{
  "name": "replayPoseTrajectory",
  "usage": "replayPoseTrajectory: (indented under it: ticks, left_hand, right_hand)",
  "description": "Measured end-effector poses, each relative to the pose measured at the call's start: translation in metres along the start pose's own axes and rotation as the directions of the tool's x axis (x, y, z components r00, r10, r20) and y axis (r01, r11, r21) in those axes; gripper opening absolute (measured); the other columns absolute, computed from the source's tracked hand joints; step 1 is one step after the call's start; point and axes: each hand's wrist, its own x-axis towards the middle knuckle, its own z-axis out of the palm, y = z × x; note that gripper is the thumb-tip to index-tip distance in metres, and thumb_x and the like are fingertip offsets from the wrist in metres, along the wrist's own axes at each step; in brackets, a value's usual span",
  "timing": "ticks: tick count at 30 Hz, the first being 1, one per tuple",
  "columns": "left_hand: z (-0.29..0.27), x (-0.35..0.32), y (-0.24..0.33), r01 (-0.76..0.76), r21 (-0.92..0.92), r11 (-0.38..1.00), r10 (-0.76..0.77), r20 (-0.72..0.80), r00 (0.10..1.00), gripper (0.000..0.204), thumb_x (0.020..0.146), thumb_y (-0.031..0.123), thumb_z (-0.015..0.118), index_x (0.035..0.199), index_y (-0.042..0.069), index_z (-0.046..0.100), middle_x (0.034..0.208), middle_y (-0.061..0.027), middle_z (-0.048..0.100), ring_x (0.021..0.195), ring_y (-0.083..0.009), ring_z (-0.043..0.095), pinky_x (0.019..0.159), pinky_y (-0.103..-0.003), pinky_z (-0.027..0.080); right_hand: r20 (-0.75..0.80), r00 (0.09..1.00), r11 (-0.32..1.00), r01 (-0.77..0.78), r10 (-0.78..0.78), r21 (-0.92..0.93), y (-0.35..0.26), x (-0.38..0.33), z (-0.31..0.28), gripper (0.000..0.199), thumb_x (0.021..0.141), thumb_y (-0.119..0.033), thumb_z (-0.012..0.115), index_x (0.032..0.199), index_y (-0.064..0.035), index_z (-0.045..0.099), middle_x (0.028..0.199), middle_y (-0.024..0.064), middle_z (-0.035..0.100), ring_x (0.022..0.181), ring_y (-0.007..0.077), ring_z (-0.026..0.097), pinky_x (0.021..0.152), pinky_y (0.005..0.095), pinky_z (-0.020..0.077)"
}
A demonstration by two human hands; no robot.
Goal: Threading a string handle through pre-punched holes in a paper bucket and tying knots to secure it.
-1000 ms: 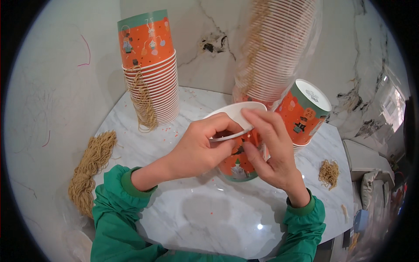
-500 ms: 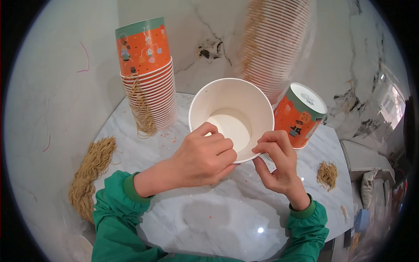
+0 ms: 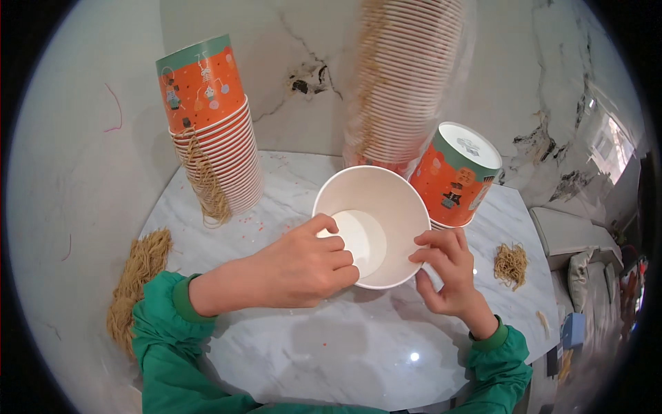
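Observation:
A paper bucket [image 3: 407,186], white inside, is tilted with its mouth toward me above the middle of the table. My left hand [image 3: 303,262] curls over its near left rim, closed, the thumb side reaching inside; its fingertips are partly hidden. At the right rim my right hand [image 3: 445,265] grips the wall, fingers bent inward and thumb outside. Behind on the right stands an upside-down orange and green paper bucket [image 3: 455,176] on white rims. To the left, a tall stack of the same buckets [image 3: 207,90] has tan strings [image 3: 210,193] hanging down its side.
A taller stack of buckets in clear plastic [image 3: 407,76] rises at the back by the marble wall [image 3: 296,41]. A bundle of tan string [image 3: 141,283] lies at the left table edge, a small tangle of string [image 3: 510,265] at the right. The marbled table [image 3: 331,366] has a curved edge.
The bucket has come nearer to me and both hands have moved slightly apart along its rim. The whole view has shifted a little, so the stacks sit further left.

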Motion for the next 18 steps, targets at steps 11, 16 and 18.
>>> replayPoseTrajectory:
  ticks: [11,16,18]
  left_hand:
    - [0.012,0.018,0.018,-0.026,-0.014,1.000,0.024,-0.123,0.992,0.010,0.075,0.010,0.066,0.078,0.007,0.057,0.072,-0.0020,0.058,0.074,-0.0190,0.062,0.076,-0.034,0.050]
    - [0.008,0.011,0.020,-0.053,-0.055,0.997,0.047,-0.092,0.995,0.012,0.076,0.010,0.067,0.076,0.008,0.055,0.070,-0.0015,0.056,0.070,-0.0191,0.060,0.080,-0.035,0.050]
    - [0.006,0.007,0.018,-0.053,-0.073,0.996,0.046,-0.093,0.995,0.014,0.077,0.009,0.068,0.076,0.008,0.054,0.069,-0.0012,0.055,0.069,-0.0192,0.059,0.082,-0.036,0.050]
  right_hand:
    - [-0.039,0.998,0.968,0.039,-0.050,-0.247,-0.047,-0.006,0.025,0.034,0.067,0.000,0.075,0.100,-0.0046,0.066,0.107,0.0072,0.064,0.095,0.0282,0.057,0.079,0.0397,0.0440]
    - [0.032,0.999,0.997,0.046,-0.044,-0.066,-0.043,-0.010,0.015,0.039,0.064,0.007,0.075,0.100,-0.0035,0.064,0.101,0.0088,0.061,0.096,0.0324,0.057,0.077,0.0389,0.0500]
    - [0.060,0.998,0.999,0.037,-0.037,-0.002,-0.037,-0.010,0.011,0.039,0.063,0.009,0.074,0.099,-0.0030,0.064,0.102,0.0101,0.060,0.096,0.0337,0.058,0.078,0.0399,0.0512]
